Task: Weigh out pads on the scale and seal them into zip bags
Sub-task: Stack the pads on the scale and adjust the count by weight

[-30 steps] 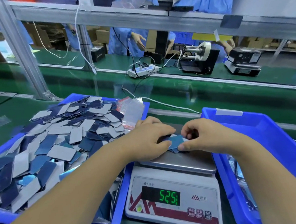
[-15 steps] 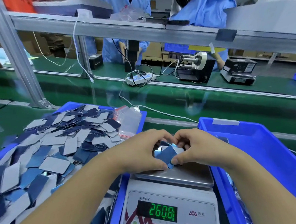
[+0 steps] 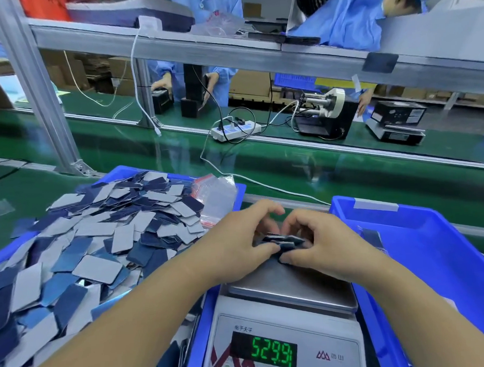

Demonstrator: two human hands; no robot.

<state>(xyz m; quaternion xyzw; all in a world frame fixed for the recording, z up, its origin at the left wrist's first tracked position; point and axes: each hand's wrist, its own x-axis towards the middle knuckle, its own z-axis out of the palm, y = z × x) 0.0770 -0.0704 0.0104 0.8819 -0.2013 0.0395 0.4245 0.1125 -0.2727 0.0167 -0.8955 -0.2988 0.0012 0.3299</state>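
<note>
- Whereas half a second ago the pads were held up as a loose fan, the stack of pads (image 3: 283,241) now sits squared and lower, just over the rear of the scale (image 3: 291,288).
- Left hand (image 3: 238,249) and right hand (image 3: 322,248) pinch it from either side, fingers (image 3: 264,210) curled round its edges.
- Scale display (image 3: 272,350) has gone from 260.8 to 529.9.
- Left of the scale, the blue bin (image 3: 176,174) stays heaped with loose pads.

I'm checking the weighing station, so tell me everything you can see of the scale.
The scale is a light grey electronic bench scale with a brushed metal pan and a green digital readout lit on its front panel. It sits between two blue bins. Both hands, left hand and right hand, hold a small stack of pads over its pan.
</note>
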